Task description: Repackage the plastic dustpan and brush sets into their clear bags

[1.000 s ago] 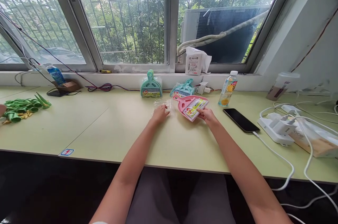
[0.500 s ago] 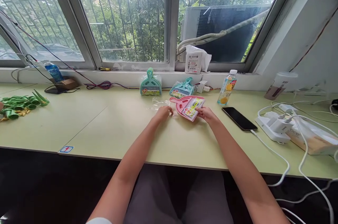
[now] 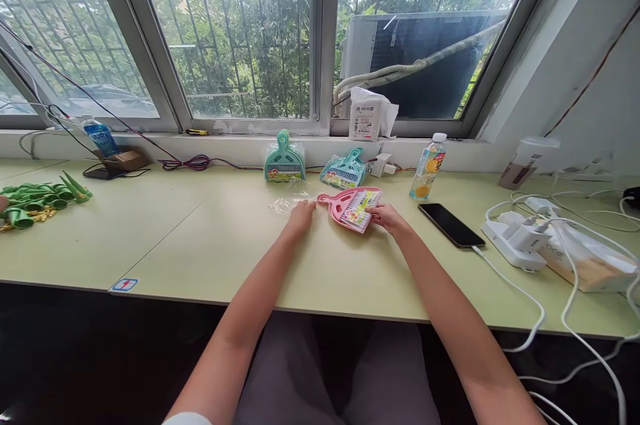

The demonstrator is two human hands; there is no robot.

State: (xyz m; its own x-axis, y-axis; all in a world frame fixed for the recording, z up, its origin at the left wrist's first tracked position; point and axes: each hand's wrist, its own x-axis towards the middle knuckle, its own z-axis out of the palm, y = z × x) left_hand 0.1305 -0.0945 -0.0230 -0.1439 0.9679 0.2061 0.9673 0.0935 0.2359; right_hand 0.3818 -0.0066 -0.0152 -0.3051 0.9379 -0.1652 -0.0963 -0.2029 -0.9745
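A pink dustpan with a small brush and a printed label card across its wide end is tilted just above the table. My right hand grips its right edge, thumb on the label side. My left hand is closed on a crinkled clear plastic bag, close to the dustpan's handle. The bag's edges are hard to make out. Behind them, a teal dustpan set in clear wrap leans upright against the wall. Beside it, another wrapped teal dustpan set is propped at a slant.
To the right are a bottle, a phone on a white cable and a power strip with chargers. Green cone-shaped pieces lie at far left. A tissue pack stands on the sill.
My left hand has moved slightly left with the plastic bag, and its fingers have closed. The pink dustpan in my right hand has shifted a little left and turned flatter.
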